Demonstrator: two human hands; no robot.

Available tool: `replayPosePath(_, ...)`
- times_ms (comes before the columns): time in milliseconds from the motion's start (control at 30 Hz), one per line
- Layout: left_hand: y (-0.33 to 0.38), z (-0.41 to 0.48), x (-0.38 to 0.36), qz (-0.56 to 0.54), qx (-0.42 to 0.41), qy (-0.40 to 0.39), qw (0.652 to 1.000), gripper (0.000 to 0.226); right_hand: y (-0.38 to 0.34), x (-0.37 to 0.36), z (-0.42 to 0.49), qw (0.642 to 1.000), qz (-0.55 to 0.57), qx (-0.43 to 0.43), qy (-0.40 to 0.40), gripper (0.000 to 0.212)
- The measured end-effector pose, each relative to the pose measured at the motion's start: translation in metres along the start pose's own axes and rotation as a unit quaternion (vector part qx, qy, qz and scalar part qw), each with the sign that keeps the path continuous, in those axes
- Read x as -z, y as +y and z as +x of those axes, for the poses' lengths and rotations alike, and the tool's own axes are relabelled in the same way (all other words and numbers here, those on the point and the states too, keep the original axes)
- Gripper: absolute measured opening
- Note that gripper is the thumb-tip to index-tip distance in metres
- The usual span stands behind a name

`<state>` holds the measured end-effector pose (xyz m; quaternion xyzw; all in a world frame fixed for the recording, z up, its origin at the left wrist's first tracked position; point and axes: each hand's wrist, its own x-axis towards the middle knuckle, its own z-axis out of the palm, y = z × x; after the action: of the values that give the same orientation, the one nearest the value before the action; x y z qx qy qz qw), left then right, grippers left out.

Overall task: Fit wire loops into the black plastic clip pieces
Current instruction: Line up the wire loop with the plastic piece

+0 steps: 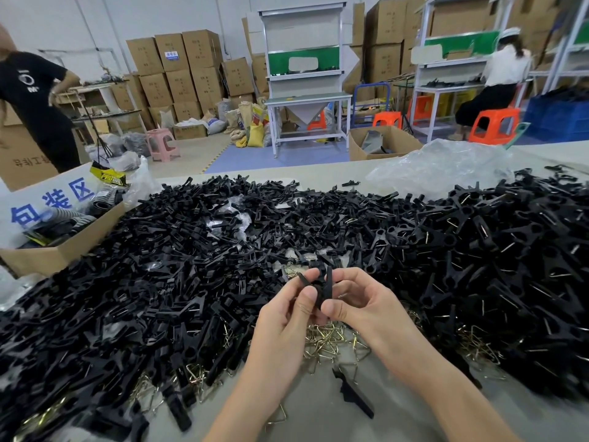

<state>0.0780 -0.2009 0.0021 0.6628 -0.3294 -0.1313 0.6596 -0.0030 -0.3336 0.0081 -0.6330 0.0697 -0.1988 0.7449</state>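
Both my hands meet over the table's near middle around a black plastic clip [319, 290]. My left hand [288, 317] pinches its left side with thumb and fingers. My right hand [360, 303] pinches its right side, thumb on the lower end. A bit of wire shows by my right fingers, too small to tell more. Brass-coloured wire loops [331, 341] lie in a loose heap on the table right under my hands. One single black clip piece [352, 392] lies between my forearms.
A huge heap of black clip pieces [191, 250] covers the table from left to right. A cardboard box [60, 247] with packed goods stands at the left, crumpled clear plastic [446, 167] at the back right. Two people are beyond the table, among workbenches, stools and stacked cartons.
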Motion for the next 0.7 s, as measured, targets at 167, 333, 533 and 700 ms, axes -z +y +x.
replayPosePath(167, -0.0001, 0.0010, 0.0000, 0.011, -0.002, -0.007, 1.000, 0.037, 0.0012, -0.0005, 0.0002, 1.000, -0.011, 0.005, 0.007, 0.058)
replayPosePath(333, 0.0002, 0.0008, 0.0006, 0.009, -0.004, 0.001, 1.000, 0.039, -0.0011, -0.0022, -0.0009, 1.000, -0.002, 0.010, 0.007, 0.053)
replayPosePath(533, -0.0008, -0.0007, -0.0004, 0.005, -0.006, 0.004, 1.000, 0.037, 0.0009, -0.0041, -0.0005, 1.000, 0.015, 0.016, 0.012, 0.047)
replayPosePath(700, 0.0012, -0.0005, 0.0004, -0.011, 0.000, 0.000, 1.000, 0.036, 0.0019, -0.0034, -0.0006, 0.999, -0.024, 0.023, 0.024, 0.042)
